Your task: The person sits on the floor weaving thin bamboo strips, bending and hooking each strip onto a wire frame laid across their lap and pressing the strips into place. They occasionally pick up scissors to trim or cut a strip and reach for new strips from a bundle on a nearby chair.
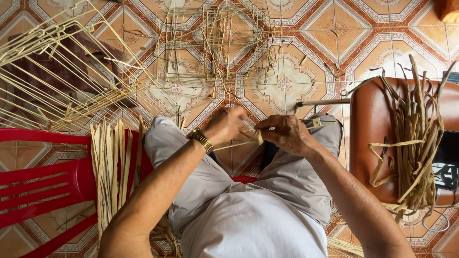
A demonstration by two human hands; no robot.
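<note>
Above a patterned tile floor (pixel 296 81), a seated person's left hand (pixel 224 125) and right hand (pixel 287 134) both pinch a thin bamboo strip (pixel 234 145) between the knees. Cut strips (pixel 112 162) lie across a red chair (pixel 43 181); darker strips (pixel 413 138) rest on a brown stool (pixel 370 124).

Both hands meet above the knees, left hand (pixel 225 125) and right hand (pixel 286 134) with fingers pinched.
</note>
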